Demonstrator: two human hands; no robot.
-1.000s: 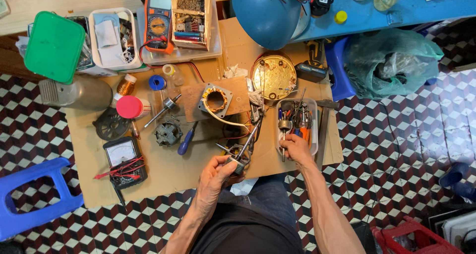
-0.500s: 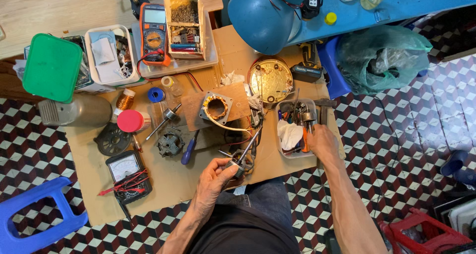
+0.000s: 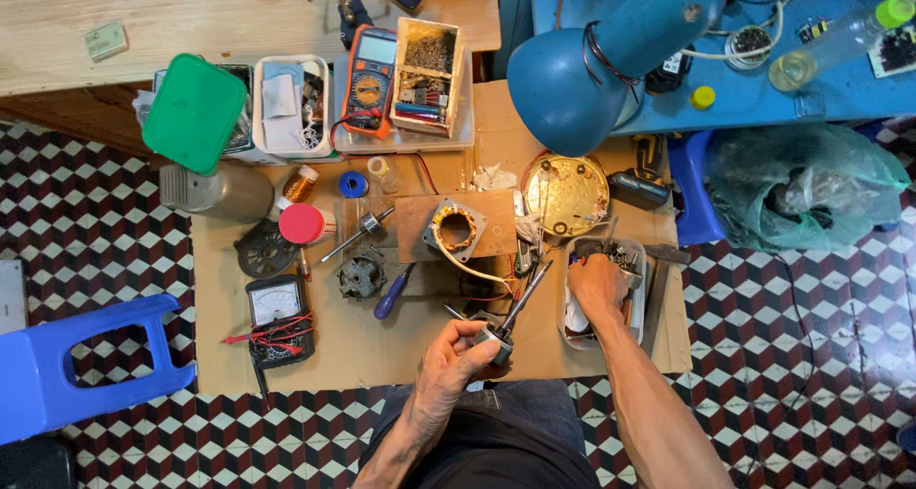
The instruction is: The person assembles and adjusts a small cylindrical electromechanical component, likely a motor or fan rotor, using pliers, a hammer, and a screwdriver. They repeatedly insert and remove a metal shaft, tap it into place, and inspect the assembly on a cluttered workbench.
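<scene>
Cardboard [image 3: 286, 365] covers the tiled floor where I sit at work, seen from above. My left hand [image 3: 456, 360] is clenched around a small motor rotor [image 3: 496, 340], its thin steel shaft [image 3: 525, 296] slanting up and away toward the far right. The rotor sits at the near edge of the cardboard, just above my lap. My right hand [image 3: 596, 287] is down inside the clear plastic tray [image 3: 637, 310] of small parts on the right; its fingers are buried among the bits, and I cannot tell whether they have closed on anything.

Risks as I judge them: my eyes cannot be on both hands, so the rotor could tilt in my grip and the shaft tip could catch the pale wire [image 3: 477, 271] trailing from the wound stator [image 3: 454, 229] on the wooden block [image 3: 496, 224] just beyond it, dragging the stator or straining its winding. Rummaging blind in the tray may tip it, since it lies near the cardboard's right edge, and scatter small pieces onto the patterned tiles, where they would be hard to find. Sharp parts in there could also nick a finger. The blue-handled screwdriver [image 3: 392, 292] and the black fan part [image 3: 361, 275] lie to the left, well apart from either hand.
</scene>
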